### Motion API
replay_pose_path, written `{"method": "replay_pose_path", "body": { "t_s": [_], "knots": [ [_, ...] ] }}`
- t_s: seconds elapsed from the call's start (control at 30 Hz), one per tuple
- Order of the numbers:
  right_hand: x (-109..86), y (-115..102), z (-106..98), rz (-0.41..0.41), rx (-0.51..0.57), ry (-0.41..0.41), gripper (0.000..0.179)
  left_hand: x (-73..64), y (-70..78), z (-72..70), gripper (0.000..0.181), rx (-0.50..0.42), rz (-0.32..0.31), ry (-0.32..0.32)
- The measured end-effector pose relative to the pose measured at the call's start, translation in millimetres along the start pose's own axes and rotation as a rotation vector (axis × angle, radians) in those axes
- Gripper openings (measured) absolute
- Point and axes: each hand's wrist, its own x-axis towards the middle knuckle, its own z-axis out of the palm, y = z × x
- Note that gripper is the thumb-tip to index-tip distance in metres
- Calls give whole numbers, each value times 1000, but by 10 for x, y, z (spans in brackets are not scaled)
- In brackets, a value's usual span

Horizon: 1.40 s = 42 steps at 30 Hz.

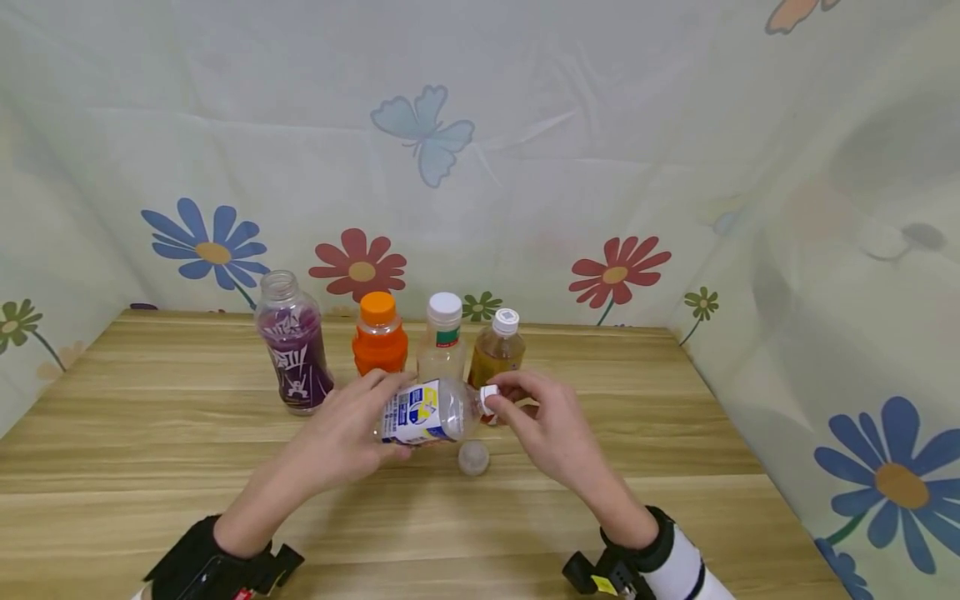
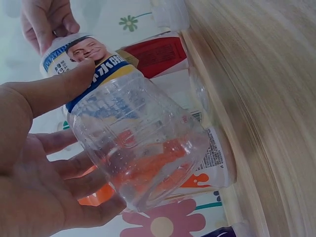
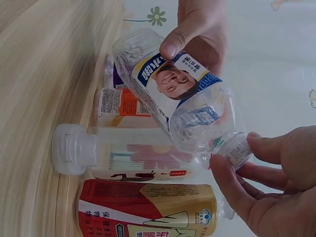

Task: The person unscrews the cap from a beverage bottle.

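A clear plastic bottle [image 1: 454, 408] with a blue, white and yellow label lies tilted on its side in the air, neck to the right. My left hand [image 1: 341, 429] grips its body, thumb across the label [image 2: 106, 69] in the left wrist view. At the bottle's mouth, my right hand [image 1: 543, 425] pinches the white cap [image 3: 236, 150] between thumb and fingers. The bottle looks see-through, with droplets on its inner wall. Below it on the table stands a small translucent cap-like piece [image 1: 473, 457].
Behind the hands several bottles stand in a row on the wooden table [image 1: 150, 467]: an uncapped purple-labelled bottle [image 1: 296, 358], an orange-capped one [image 1: 379, 337], a white-capped clear one [image 1: 445, 333] and one with amber contents [image 1: 498, 346]. A flowered cloth [image 1: 525, 192] hangs behind.
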Motion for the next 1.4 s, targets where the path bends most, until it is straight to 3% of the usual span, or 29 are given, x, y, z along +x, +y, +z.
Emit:
{"method": "replay_pose_path", "body": {
  "t_s": [0.17, 0.6, 1.1, 1.2, 1.4],
  "knots": [
    [-5, 4, -21, -3, -4, -7, 16, -8, -2, 0, 77, -5, 28, 14],
    [-14, -14, -27, -28, 55, -23, 22, -12, 1, -7, 76, -18, 24, -8],
    [-13, -6, -15, -112, 86, -7, 28, -5, 4, -2, 76, -68, -20, -40],
    [-6, 5, -14, -93, 61, 9, 32, -3, 5, -2, 76, -86, -34, -32],
    [13, 24, -9, 35, -24, 35, 33, 4, 20, 6, 77, -58, -40, -19]
  ]
}}
